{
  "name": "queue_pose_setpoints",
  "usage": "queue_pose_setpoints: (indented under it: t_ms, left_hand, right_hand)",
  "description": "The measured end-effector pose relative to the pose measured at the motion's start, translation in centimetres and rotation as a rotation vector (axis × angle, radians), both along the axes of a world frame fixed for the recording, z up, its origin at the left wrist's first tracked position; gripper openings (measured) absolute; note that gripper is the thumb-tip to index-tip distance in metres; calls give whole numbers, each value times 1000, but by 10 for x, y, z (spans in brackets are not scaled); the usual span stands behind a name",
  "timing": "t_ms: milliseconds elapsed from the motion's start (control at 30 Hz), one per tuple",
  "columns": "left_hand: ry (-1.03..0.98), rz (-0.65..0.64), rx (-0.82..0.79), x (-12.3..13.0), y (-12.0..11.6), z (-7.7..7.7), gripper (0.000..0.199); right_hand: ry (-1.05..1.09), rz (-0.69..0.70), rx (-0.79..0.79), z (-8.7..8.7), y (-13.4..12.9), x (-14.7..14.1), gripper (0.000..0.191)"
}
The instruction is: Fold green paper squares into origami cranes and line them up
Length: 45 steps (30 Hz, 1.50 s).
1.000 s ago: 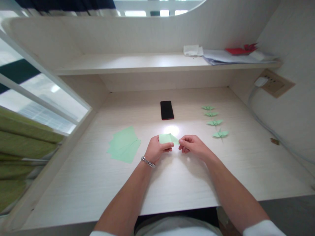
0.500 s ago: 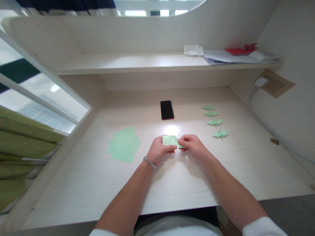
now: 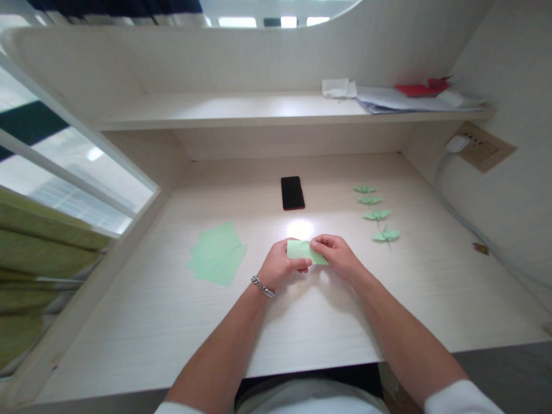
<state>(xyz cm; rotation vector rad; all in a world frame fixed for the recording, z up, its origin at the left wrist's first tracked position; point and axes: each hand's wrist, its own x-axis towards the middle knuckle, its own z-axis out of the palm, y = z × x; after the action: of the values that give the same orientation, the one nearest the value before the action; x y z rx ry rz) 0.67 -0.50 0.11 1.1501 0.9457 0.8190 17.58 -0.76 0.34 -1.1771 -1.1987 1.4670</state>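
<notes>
A folded piece of light green paper (image 3: 298,249) is held between my two hands above the desk. My left hand (image 3: 282,264) grips its left part, thumb along the lower edge. On the right, my right hand (image 3: 334,252) pinches the paper near its upper right, thumb and fingers together. The fingers behind the paper are hidden. To the left lies a fanned stack of green paper sheets (image 3: 218,253). Several folded green paper cranes (image 3: 386,235) stand in a column at the right.
A black phone (image 3: 292,193) lies on the desk (image 3: 172,322) beyond my hands. The shelf (image 3: 241,109) above holds papers (image 3: 388,99), a white tissue (image 3: 338,88) and red folded paper (image 3: 417,90). A charger cable (image 3: 457,214) runs down the right wall.
The right part of the green paper has opened out into a longer strip. My right hand has shifted its pinch to the paper's upper edge; my left hand has barely moved.
</notes>
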Motion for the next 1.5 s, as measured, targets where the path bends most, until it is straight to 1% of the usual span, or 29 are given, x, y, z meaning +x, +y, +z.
queue_pose_setpoints:
  t_ms: [167,300,433,467,567,700,800,867,967,1000,1033,1100,1167,1267,1400,1500]
  left_hand:
    - [20,-33,21,1,-1,-1,38]
    - [38,-42,24,1,-1,-2,37]
    - [41,-36,23,2,0,-2,37]
    - [35,-21,22,2,0,-2,37]
    - [28,7,8,3,-1,1,38]
    - [49,6,2,5,-2,3,36]
    - [61,72,10,4,-1,4,37]
    - [62,94,-7,2,0,4,37]
    - [74,54,-12,-3,2,7,38]
    - [94,56,12,-4,4,8,38]
    - [128,85,43,-6,5,9,36]
    - [191,125,93,-9,8,8,29]
    - [253,93,149,-10,10,6,24]
    - [333,40,226,-10,10,2,22]
    - [345,60,275,-10,10,3,19]
    - [333,47,284,-10,10,5,18]
  right_hand:
    - [-13,-59,3,-2,0,-1,25]
    - [-35,-28,-5,-2,1,-3,24]
    - [-66,-96,12,-3,2,-4,24]
    - [-65,-90,11,-4,3,-3,24]
    - [-81,13,26,-7,5,0,23]
    - [-73,-18,64,-9,5,1,22]
    - [-62,26,53,-8,4,4,25]
    - [-145,55,89,-7,4,7,26]
    - [-290,76,162,-5,3,11,24]
    - [-322,90,168,-4,3,11,24]
    - [-348,107,170,-3,2,11,23]
    - [-397,144,180,0,0,10,23]
    - [-442,171,206,1,-1,9,22]
    - [-481,183,229,-1,-2,6,22]
    - [-476,195,231,-3,-1,5,21]
    - [-476,210,222,-2,-1,4,19]
